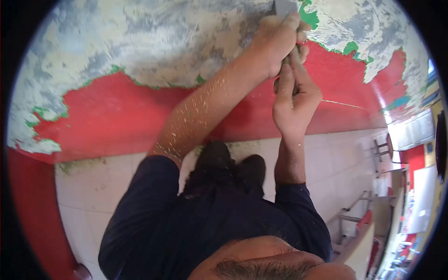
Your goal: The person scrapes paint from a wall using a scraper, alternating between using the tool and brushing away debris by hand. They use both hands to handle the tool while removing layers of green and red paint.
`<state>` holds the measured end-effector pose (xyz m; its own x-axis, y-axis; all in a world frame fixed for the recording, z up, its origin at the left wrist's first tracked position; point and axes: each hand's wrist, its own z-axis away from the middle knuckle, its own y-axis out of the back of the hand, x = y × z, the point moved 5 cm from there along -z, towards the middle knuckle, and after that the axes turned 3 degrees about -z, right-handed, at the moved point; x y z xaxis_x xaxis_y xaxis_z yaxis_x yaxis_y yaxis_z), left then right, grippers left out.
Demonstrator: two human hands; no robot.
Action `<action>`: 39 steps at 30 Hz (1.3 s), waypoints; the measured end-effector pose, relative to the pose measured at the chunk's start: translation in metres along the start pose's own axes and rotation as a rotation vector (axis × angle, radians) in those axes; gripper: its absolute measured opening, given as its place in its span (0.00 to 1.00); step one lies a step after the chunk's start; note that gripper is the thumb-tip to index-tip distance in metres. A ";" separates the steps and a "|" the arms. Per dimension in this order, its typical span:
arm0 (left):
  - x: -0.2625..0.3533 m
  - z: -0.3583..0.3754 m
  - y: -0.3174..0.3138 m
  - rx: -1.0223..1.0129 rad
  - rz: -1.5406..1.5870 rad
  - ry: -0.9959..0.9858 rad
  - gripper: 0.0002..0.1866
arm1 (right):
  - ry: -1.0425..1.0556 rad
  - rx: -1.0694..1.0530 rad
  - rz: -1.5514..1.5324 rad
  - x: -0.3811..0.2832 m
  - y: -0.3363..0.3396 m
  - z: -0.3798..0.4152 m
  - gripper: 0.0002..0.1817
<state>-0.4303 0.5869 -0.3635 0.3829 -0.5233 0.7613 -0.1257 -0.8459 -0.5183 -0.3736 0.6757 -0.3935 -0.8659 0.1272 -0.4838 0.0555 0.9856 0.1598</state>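
Observation:
A paint scraper with a flat grey blade point(285, 7) is pressed to the wall at the top of the view, beside a patch of green paint point(309, 16). My left hand point(275, 42) is wrapped round it just below the blade. Lower down, my right hand point(297, 100) is closed round its handle, which the fingers mostly hide. Red paint point(196, 112) covers the lower wall, with a ragged green edge along the bared grey-white surface point(154, 42). Pale paint flakes dot my left forearm point(205, 109).
Below the wall lies a light tiled floor point(98, 196), with paint scrapings point(70, 165) along its edge at the left. Chairs point(382, 149) and a table point(359, 247) stand at the right. A round dark object point(83, 271) is at the lower left.

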 end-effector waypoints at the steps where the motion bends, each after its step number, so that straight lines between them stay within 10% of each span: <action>1: -0.006 0.002 0.005 0.003 -0.022 0.047 0.17 | -0.023 0.007 0.047 0.001 0.000 0.000 0.18; 31: 0.040 -0.008 0.011 -0.046 -0.231 -0.047 0.09 | 0.093 0.098 -0.211 -0.005 0.003 -0.016 0.15; 34: 0.067 0.008 -0.001 -0.080 -0.790 -0.322 0.18 | -0.052 0.213 -0.322 0.012 0.047 0.000 0.18; 38: 0.098 0.021 -0.015 0.110 -1.964 -1.785 0.25 | -0.240 0.528 -0.503 0.027 0.107 0.057 0.25; 39: 0.082 0.001 -0.002 0.274 -2.011 -1.652 0.27 | -0.320 0.597 -0.487 0.028 0.117 0.067 0.26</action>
<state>-0.3977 0.5461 -0.3004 -0.1073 0.8892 -0.4448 0.9918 0.0643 -0.1106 -0.3580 0.8020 -0.4456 -0.6835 -0.3919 -0.6159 0.0437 0.8203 -0.5703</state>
